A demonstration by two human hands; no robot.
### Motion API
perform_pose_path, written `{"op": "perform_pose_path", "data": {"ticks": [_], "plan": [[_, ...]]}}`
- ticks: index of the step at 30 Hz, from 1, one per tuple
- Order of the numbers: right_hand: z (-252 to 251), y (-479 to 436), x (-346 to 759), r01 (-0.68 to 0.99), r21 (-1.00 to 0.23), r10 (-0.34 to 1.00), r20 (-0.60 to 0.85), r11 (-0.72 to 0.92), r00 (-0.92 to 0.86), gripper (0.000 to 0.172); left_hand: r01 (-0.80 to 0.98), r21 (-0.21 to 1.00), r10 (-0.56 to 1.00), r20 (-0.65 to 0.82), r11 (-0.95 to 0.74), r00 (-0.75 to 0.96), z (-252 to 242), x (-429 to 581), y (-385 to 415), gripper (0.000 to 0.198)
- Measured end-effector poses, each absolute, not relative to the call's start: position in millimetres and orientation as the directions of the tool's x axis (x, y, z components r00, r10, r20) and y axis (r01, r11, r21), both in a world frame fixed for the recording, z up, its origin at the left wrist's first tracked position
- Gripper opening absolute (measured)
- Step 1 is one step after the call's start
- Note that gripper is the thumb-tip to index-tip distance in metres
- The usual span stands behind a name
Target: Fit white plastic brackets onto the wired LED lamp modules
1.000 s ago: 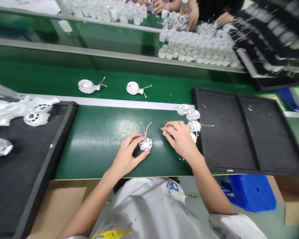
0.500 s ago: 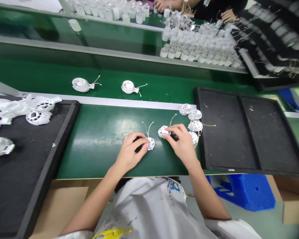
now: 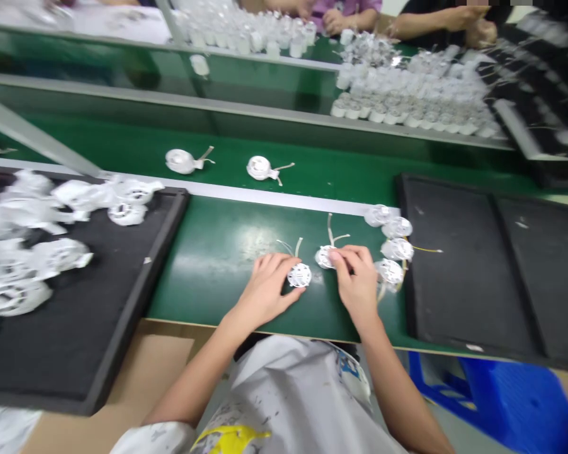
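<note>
My left hand [image 3: 272,287] curls around a small round white plastic part [image 3: 299,275] with slots in its face and thin wires. Its fingers are at the part's far left edge and the thumb is at the near edge. Just to the right, my right hand [image 3: 358,277] pinches the right side of a similar white wired part [image 3: 324,256] between thumb and fingers. Both parts rest on or just above the green work surface [image 3: 208,265]. Close to the right hand stand several more round parts [image 3: 397,248] in a rough column, some with yellow wires.
A black tray [image 3: 89,378] on the left holds white plastic housings [image 3: 59,252]. Another black tray [image 3: 454,271] lies right. Beyond a pale strip sit two wired housings [image 3: 180,161] [image 3: 260,168]. Rows of white cups [image 3: 407,116] and co-workers' hands [image 3: 336,22] are farther back.
The camera view has shifted, moving the scene rightward. My left hand has opened from a pinch over its part to a wider hold around the edge. The right hand still pinches its part.
</note>
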State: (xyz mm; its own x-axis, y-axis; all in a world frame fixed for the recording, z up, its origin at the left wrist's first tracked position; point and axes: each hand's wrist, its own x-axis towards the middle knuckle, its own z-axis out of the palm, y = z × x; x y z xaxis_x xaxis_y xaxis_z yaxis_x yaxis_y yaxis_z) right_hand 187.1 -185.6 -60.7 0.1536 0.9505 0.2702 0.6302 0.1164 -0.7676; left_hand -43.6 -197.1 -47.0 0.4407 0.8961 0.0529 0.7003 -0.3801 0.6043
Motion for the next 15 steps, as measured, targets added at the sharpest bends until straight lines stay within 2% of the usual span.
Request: {"op": "perform_pose_path", "data": {"ticks": [3,5,7,9,10,12,15], "plan": [[-67,-189,188,0.688,-0.714,0.933,0.324,0.132,0.158,0.033,0.756,0.526,0.903,0.061,-0.391,0.425,-23,-75,-200,0.071],[-73,-190,191,0.694,-0.704,0.933,0.331,0.148,0.137,0.034,0.863,0.399,0.95,0.096,-0.309,0.296,-3,-122,-201,0.066],[-78,-190,196,0.713,-0.681,0.938,0.334,0.169,0.097,0.041,0.971,0.222,0.987,0.153,-0.087,0.053,15,-182,-209,0.051],[-79,-186,203,0.74,-0.65,0.942,0.33,0.174,0.069,0.048,0.982,0.105,0.976,0.137,0.158,-0.171,25,-237,-224,0.044],[-78,-183,207,0.752,-0.639,0.944,0.323,0.163,0.069,0.049,0.973,0.11,0.975,0.064,0.203,-0.211,24,-258,-233,0.043],[-74,-175,214,0.767,-0.631,0.954,0.286,0.119,0.086,0.053,0.956,0.203,0.977,-0.054,0.212,-0.205,14,-281,-250,0.041],[-69,-162,221,0.775,-0.632,0.975,0.187,0.028,0.118,0.062,0.929,0.304,0.974,0.007,0.212,-0.224,-12,-276,-267,0.03]]}}
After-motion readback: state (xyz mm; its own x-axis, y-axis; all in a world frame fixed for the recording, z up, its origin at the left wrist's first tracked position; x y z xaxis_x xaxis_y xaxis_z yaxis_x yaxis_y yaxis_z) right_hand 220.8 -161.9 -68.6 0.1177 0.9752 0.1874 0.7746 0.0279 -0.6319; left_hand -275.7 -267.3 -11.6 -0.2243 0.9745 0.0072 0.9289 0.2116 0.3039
